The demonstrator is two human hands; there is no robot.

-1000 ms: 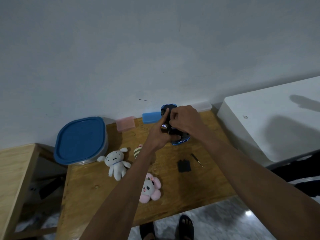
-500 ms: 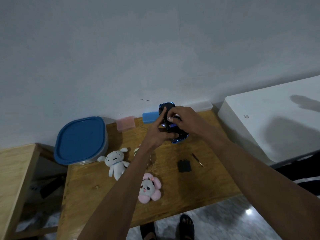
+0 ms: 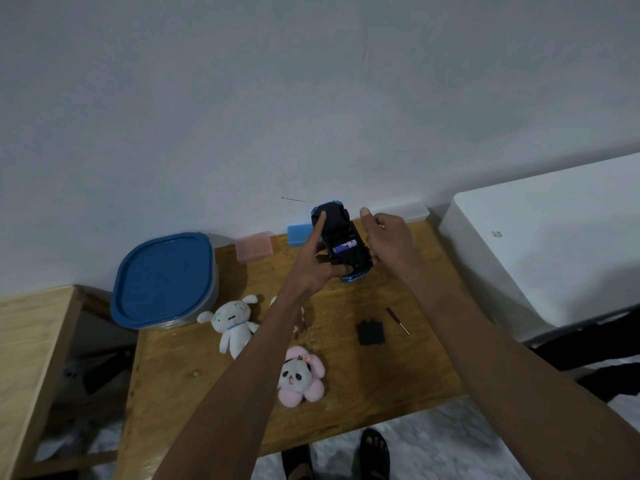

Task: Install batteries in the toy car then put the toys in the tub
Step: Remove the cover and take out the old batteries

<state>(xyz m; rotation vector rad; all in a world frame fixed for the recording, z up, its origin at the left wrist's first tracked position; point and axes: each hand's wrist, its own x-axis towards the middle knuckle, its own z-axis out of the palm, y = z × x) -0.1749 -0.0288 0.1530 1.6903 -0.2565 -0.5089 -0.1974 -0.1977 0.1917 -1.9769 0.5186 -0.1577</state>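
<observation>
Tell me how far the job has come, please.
Done: a battery sits in the upturned car.
In hand: left hand grips the car; right hand is beside it.
Left: cover and screwdriver lie on the table; the rabbit and panda are outside the closed tub.

Both forearms are bare, no sleeves showing anywhere. The right hand (image 3: 389, 242) has what looks like a thin ring on one finger. Below the table (image 3: 363, 410) edge, both feet are in dark open-toed sandals (image 3: 375, 457).
</observation>
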